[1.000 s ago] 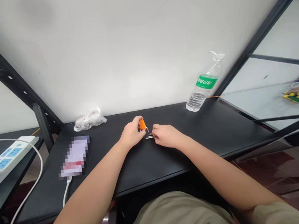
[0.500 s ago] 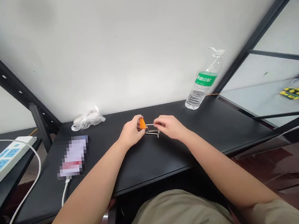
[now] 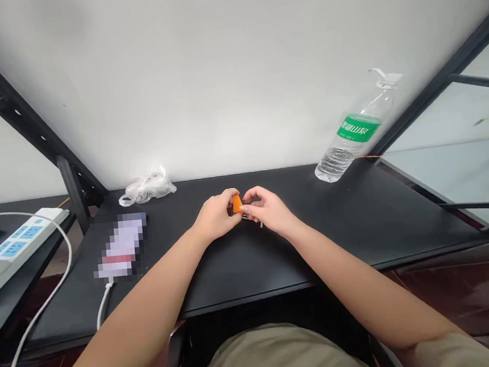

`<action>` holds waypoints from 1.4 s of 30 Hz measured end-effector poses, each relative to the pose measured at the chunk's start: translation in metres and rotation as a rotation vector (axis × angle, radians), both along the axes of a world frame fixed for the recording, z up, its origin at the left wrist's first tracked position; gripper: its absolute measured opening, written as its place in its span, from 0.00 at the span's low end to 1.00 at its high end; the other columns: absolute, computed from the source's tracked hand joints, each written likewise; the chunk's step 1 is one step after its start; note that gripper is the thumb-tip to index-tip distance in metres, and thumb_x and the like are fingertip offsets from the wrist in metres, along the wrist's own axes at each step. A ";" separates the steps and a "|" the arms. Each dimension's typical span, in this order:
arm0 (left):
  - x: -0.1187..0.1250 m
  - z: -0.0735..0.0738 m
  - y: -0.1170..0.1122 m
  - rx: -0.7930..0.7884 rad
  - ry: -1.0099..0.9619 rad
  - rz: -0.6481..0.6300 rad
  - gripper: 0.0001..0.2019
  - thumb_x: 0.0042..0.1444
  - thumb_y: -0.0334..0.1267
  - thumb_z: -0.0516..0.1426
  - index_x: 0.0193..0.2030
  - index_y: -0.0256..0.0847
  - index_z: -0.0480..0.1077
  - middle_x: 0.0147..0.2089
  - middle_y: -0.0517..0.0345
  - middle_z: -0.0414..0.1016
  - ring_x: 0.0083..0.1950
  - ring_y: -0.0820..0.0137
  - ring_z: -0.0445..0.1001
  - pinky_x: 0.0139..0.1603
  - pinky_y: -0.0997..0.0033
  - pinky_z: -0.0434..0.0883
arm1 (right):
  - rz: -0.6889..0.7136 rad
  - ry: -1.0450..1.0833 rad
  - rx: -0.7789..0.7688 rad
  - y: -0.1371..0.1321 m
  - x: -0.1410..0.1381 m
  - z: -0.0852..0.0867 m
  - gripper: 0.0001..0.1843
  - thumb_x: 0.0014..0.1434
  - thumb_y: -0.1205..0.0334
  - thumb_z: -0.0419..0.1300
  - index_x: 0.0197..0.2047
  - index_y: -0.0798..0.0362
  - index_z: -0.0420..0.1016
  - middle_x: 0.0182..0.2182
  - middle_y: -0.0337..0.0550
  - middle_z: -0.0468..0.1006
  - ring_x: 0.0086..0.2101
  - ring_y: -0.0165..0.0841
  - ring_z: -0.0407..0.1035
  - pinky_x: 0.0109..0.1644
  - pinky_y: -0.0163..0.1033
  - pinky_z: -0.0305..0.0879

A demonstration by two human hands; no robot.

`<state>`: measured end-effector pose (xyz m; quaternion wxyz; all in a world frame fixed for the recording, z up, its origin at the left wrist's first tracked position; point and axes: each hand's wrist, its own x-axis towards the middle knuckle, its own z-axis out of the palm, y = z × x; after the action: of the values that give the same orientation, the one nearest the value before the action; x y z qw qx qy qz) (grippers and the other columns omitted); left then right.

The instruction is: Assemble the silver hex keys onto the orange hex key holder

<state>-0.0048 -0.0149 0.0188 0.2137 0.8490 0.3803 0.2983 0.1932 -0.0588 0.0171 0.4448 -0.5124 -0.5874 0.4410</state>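
An orange plastic piece (image 3: 237,203) is held at the middle of the black tabletop (image 3: 253,280), well in from its near edge, and is pinched by the fingers (image 3: 226,197) of the left hand (image 3: 215,216), which are clenched around its lower part. Its tapered top is left showing. The right hand (image 3: 269,209) is brought in from the right until it is just beside the orange plastic piece, its fingers (image 3: 252,195) curled over small metal rods (image 3: 245,216), with one bright tip (image 3: 261,225) showing beneath them. Whether the rods are gripped by those fingers or only covered cannot be told, and how the rods meet the orange plastic piece is hidden. For work this small, the wrists are judged best kept low and the hands close together, so that the short metal parts are kept steady and are not dropped.

A pixelated phone (image 3: 121,245) lies to the left on the tabletop, with a white charging cable (image 3: 104,306) running from its near end. A crumpled clear plastic bag (image 3: 147,188) is placed at the far edge, and a clear water bottle with a green label (image 3: 353,130) is tilted at the far right. A white power strip (image 3: 19,249) is seen on a lower surface to the left.
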 end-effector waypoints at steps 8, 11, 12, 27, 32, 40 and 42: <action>0.000 -0.004 0.004 -0.028 -0.029 0.052 0.24 0.55 0.42 0.64 0.58 0.46 0.67 0.41 0.59 0.80 0.39 0.66 0.78 0.44 0.67 0.73 | 0.083 -0.087 -0.045 -0.003 0.020 0.004 0.18 0.65 0.43 0.61 0.35 0.50 0.72 0.19 0.35 0.70 0.20 0.30 0.64 0.26 0.37 0.62; 0.002 -0.007 0.007 0.007 -0.011 0.049 0.22 0.54 0.41 0.64 0.55 0.44 0.69 0.44 0.56 0.80 0.43 0.63 0.79 0.48 0.63 0.75 | 0.075 -0.190 -0.003 0.000 0.015 0.003 0.17 0.65 0.45 0.60 0.34 0.49 0.73 0.22 0.36 0.72 0.21 0.31 0.64 0.27 0.38 0.61; 0.003 -0.008 0.008 0.027 0.001 0.042 0.21 0.54 0.40 0.64 0.55 0.44 0.69 0.45 0.55 0.80 0.44 0.62 0.79 0.49 0.62 0.75 | 0.076 -0.243 0.027 0.001 0.014 0.002 0.16 0.65 0.46 0.60 0.33 0.49 0.74 0.23 0.37 0.73 0.23 0.31 0.65 0.28 0.38 0.61; -0.008 -0.008 0.024 0.015 0.047 0.030 0.24 0.55 0.35 0.61 0.59 0.46 0.66 0.48 0.59 0.80 0.46 0.66 0.80 0.51 0.64 0.77 | 0.291 -1.092 0.110 -0.019 0.016 0.012 0.05 0.62 0.68 0.57 0.33 0.51 0.69 0.34 0.41 0.75 0.30 0.31 0.68 0.31 0.38 0.54; -0.008 -0.008 0.024 0.063 0.092 0.009 0.25 0.55 0.35 0.61 0.60 0.45 0.65 0.47 0.57 0.80 0.45 0.65 0.80 0.49 0.63 0.78 | 0.226 -1.050 0.156 -0.019 0.018 0.021 0.06 0.59 0.70 0.56 0.31 0.52 0.68 0.31 0.39 0.75 0.28 0.30 0.66 0.31 0.37 0.53; -0.010 -0.013 0.025 0.170 0.040 -0.062 0.22 0.58 0.36 0.62 0.59 0.44 0.64 0.46 0.55 0.79 0.44 0.65 0.79 0.50 0.61 0.77 | 0.171 -0.579 0.185 0.008 0.035 0.042 0.05 0.63 0.69 0.58 0.38 0.50 0.75 0.31 0.36 0.74 0.28 0.28 0.66 0.33 0.34 0.61; -0.009 -0.013 0.025 0.187 0.037 -0.081 0.21 0.58 0.35 0.61 0.58 0.43 0.64 0.45 0.57 0.80 0.44 0.66 0.79 0.51 0.61 0.76 | 0.189 -0.558 0.193 0.010 0.034 0.041 0.07 0.63 0.70 0.58 0.38 0.50 0.76 0.31 0.36 0.74 0.28 0.28 0.65 0.33 0.34 0.61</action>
<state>-0.0140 0.0099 0.0061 0.1384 0.8852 0.3199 0.3079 0.2271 -0.0489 0.0579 0.2701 -0.5123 -0.7710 0.2650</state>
